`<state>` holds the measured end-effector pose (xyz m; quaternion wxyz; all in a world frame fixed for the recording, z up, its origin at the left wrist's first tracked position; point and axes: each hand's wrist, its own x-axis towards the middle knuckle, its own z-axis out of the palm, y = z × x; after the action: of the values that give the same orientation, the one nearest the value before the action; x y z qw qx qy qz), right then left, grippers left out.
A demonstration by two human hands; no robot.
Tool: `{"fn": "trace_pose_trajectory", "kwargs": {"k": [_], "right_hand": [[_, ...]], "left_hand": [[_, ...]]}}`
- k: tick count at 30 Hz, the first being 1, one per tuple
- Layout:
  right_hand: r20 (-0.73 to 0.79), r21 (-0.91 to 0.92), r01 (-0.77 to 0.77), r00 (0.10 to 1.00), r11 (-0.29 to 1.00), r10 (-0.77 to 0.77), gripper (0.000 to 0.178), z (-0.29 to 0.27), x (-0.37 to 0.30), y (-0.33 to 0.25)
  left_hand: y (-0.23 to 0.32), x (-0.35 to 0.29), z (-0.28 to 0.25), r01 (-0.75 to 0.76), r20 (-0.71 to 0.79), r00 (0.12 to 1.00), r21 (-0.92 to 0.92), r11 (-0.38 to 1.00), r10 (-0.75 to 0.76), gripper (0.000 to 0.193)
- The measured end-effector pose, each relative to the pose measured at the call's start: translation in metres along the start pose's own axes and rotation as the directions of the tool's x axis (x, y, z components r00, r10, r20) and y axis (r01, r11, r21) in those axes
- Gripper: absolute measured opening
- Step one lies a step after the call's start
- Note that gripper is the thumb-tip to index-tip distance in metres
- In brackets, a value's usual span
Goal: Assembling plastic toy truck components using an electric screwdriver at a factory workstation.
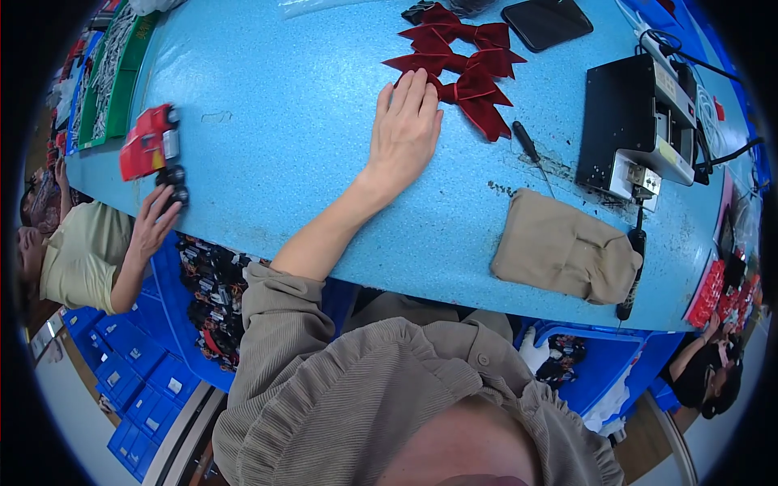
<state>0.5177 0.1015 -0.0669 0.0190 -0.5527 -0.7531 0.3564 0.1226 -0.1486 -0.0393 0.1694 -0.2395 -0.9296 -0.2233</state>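
Note:
My left hand [403, 134] lies flat on the blue table, palm down, its fingers stretched out. Its fingertips rest against the left part of the nearest dark red velvet bow [478, 95]. Just beyond it, a second bow [494, 62] and a third bow [489, 35] lie stacked closely away from me. No part of my right hand shows. On the right of the table is a folded tan cloth piece [547, 247], the same colour as my sleeve. A thin black-handled screwdriver [526, 142] lies between the bows and the cloth.
A black boxy machine [612, 121] with cables stands at the right, an electric screwdriver [637, 251] near it. A black phone [547, 23] lies at the back. On the left, a co-worker's hand [154, 223] touches a red toy truck [146, 146], near a green tray [121, 89] of metal parts.

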Motion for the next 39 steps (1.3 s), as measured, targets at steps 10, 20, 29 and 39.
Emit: {"fn": "trace_pose_trajectory", "kwargs": {"k": [10,20,29,39], "right_hand": [[0.014,-0.037,0.003,1.0,0.999,-0.003,0.018,-0.001,-0.004,-0.015],[0.006,-0.034,0.013,1.0,0.999,-0.013,0.023,-0.002,-0.001,-0.004],[-0.023,-0.09,0.023,0.999,0.996,-0.025,0.019,0.0,-0.004,-0.016],[-0.022,-0.067,0.017,1.0,0.998,-0.019,0.017,0.001,-0.007,-0.019]], "left_hand": [[-0.005,0.004,-0.009,0.067,-0.055,0.996,-0.165,0.984,-0.077,0.038],[-0.018,0.005,-0.026,-0.011,-0.277,0.959,-0.271,0.963,-0.067,0.031],[-0.007,0.004,-0.035,-0.074,-0.371,0.926,-0.344,0.936,-0.063,0.025],[-0.012,-0.002,-0.033,-0.027,-0.375,0.92,-0.348,0.937,-0.113,0.023]]}}
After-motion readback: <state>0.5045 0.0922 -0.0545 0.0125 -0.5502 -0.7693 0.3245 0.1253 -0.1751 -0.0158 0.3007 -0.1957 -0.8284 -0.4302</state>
